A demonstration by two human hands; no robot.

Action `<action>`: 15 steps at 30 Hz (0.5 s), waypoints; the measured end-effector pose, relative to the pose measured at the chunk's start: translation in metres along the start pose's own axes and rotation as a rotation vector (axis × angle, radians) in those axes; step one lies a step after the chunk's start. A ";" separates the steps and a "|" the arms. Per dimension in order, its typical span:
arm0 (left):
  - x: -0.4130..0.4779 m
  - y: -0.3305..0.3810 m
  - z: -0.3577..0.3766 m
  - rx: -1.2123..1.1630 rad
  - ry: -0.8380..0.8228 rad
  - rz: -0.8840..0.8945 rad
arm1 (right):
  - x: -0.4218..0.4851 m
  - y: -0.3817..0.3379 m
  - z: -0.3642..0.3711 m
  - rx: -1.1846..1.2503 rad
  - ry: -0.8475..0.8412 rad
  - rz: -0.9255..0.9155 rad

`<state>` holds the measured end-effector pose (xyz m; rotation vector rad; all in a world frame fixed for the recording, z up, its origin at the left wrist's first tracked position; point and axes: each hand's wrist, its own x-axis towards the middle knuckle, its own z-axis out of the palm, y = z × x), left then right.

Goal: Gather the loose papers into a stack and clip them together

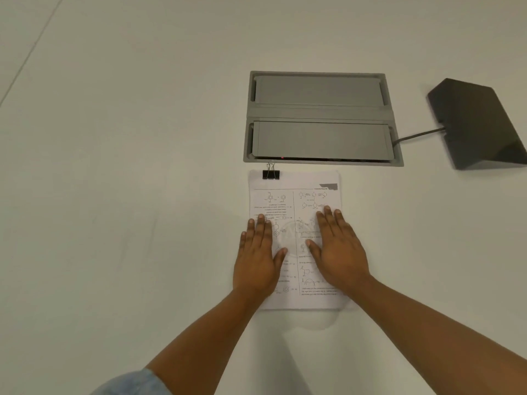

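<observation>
Now, the papers: a stack of white printed sheets (295, 183) lies flat on the table just in front of the person, edges squared up, with two columns of text and small line diagrams on the top page.
Clip: a small black binder clip (270, 174) is clamped on the far edge of the stack near its left corner, its wire handles pointing away toward the grey box.
Left hand: the left hand (258, 252) rests palm down on the left half of the stack, fingers straight and close together and gripping nothing; its outer side overhangs the paper's left edge.
Right hand: the right hand (339, 249) lies flat on the right half, fingers straight, thumb spread toward the middle, holding nothing.
Table: a plain white tabletop (114, 166).
Box: a grey rectangular cable box with two closed lids (320, 118) is sunk into the table just beyond the stack.
Device: a dark wedge-shaped unit (479, 124) sits at far right, with a grey cable (419, 135) running to the box.
Sleeve: a light blue sleeve (128, 383) shows at the bottom edge.
</observation>
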<state>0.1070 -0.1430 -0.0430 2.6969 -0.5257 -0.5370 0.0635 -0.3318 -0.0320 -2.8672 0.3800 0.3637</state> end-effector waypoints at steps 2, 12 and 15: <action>0.001 0.002 -0.002 0.009 -0.015 0.002 | 0.000 0.001 -0.005 0.016 -0.022 -0.002; 0.000 -0.007 -0.019 0.104 -0.056 0.055 | -0.007 -0.005 -0.021 0.153 -0.053 0.080; -0.001 -0.011 -0.043 0.152 -0.024 0.058 | -0.023 -0.002 -0.040 0.149 -0.011 0.119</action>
